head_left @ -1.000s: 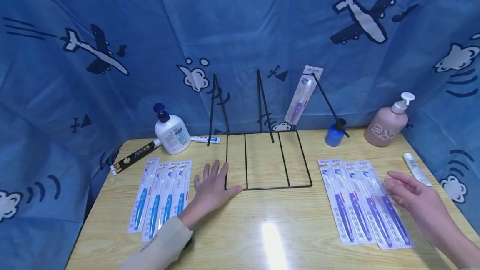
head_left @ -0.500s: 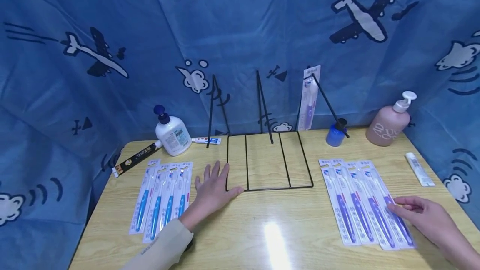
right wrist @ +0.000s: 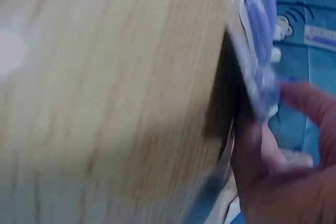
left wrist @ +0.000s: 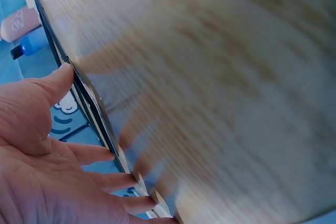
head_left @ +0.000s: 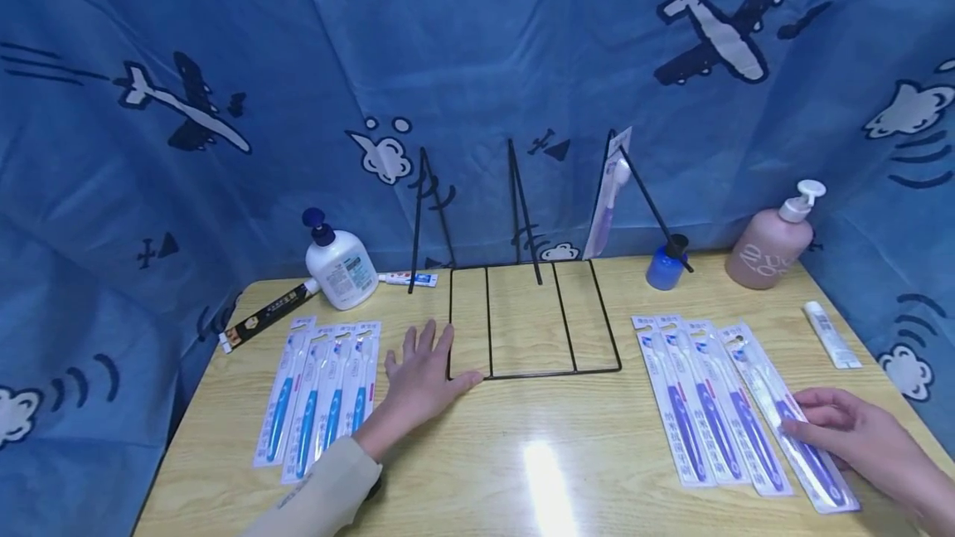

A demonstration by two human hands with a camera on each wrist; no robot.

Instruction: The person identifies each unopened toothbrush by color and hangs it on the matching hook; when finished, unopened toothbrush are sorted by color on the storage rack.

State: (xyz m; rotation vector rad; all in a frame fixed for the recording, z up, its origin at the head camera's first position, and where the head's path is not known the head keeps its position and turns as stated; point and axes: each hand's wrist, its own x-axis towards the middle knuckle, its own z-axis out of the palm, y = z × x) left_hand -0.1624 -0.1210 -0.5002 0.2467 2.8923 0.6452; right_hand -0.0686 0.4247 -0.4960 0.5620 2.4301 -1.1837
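Observation:
My right hand (head_left: 858, 431) pinches the rightmost purple toothbrush (head_left: 794, 417) in its clear blister pack, thumb on top. This pack is angled slightly away from the other packaged purple toothbrushes (head_left: 709, 404) lying side by side. In the right wrist view the held pack (right wrist: 257, 61) looks tilted, its near edge lifted off the wood. At the front left corner of a black wire rack (head_left: 552, 374), my left hand (head_left: 421, 375) rests with fingers spread, thumb and fingertips at the wire. Another purple toothbrush pack (head_left: 608, 197) hangs from the rack's right hook.
Several packaged blue toothbrushes (head_left: 307, 404) lie left of my left hand. Behind them are a black toothpaste tube (head_left: 269, 315), a white pump bottle (head_left: 343, 272) and a small tube (head_left: 425, 280). A blue bottle (head_left: 662, 270), pink pump bottle (head_left: 768, 251) and white tube (head_left: 831, 336) stand or lie right.
My right hand came down onto the rightmost purple toothbrush pack, gripped it and drew it right and nearer. The hanging pack swung and turned. My left hand stayed at the rack.

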